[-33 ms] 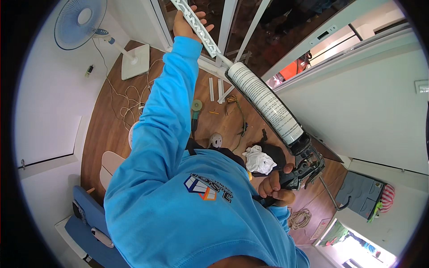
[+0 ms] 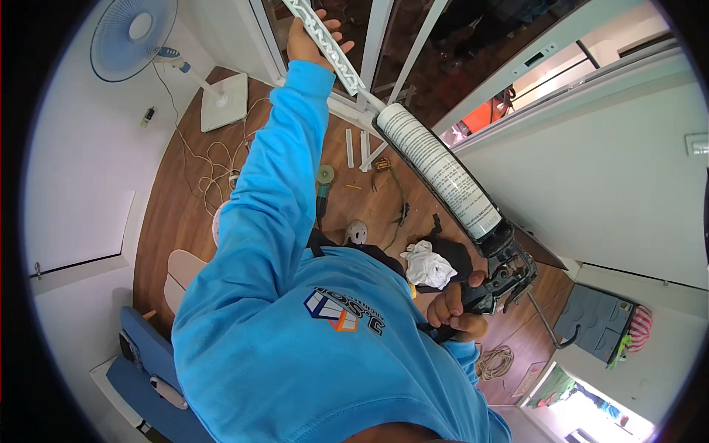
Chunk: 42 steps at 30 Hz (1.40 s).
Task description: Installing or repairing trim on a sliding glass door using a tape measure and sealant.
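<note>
My left hand [image 2: 301, 46] is stretched out at the top, holding up a narrow white strip [image 2: 357, 83]. Its fingers are extended behind the strip, which lies across the palm. A wavy white bead of sealant [image 2: 322, 38] runs along the strip's face. My right hand [image 2: 452, 311] is wrapped round the handle of a black caulking gun [image 2: 509, 255], low and right of my chest. In the gun sits a white printed sealant cartridge [image 2: 439, 168]. Its pale nozzle [image 2: 371, 99] points up-left, its tip at the strip's lower end.
Glass sliding doors [image 2: 413, 44] stand ahead. On the wooden floor lie white strip pieces [image 2: 350, 148], a green angle grinder [image 2: 323, 193], a white cloth [image 2: 428, 266] and loose cable [image 2: 214, 173]. A standing fan [image 2: 224, 103] is at far left, a grey drawer unit [image 2: 591, 321] at right.
</note>
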Tool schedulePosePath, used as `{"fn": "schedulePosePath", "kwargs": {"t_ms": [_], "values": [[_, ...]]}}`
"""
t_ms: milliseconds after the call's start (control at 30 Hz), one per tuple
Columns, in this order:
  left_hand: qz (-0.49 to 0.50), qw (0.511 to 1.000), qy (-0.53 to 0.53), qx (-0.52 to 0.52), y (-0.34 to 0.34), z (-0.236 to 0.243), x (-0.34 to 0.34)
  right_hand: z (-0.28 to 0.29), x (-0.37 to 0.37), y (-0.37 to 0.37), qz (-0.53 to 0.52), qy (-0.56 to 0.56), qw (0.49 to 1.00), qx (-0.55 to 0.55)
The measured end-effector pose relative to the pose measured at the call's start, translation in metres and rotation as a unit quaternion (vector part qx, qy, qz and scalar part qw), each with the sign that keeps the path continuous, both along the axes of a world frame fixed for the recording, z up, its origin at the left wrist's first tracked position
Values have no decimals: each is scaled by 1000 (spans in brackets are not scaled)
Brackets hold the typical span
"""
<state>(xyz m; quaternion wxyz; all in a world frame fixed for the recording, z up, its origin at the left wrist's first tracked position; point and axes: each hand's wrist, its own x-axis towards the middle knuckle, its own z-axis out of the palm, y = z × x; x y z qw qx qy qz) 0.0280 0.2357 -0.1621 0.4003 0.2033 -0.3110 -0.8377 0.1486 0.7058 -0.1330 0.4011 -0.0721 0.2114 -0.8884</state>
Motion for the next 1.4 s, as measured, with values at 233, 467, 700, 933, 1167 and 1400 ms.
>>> {"fn": "schedulePosePath", "kwargs": {"t_ms": [233,467,700,933,1167,1400], "values": [[23,999,-26,-12,13,-2,3,15,6,-14,-40,3,998,47],[34,999,-34,18,13,-8,13,5,-1,-6,-37,53,995,77],[58,985,-53,155,-9,-56,29,23,-16,4,-11,101,995,22],[55,973,-64,217,-1,-89,35,57,-31,40,-101,310,916,234],[-14,987,-63,145,3,-80,36,66,-23,34,-66,244,890,379],[9,992,-56,116,4,-78,50,68,-35,15,-39,307,880,360]]}}
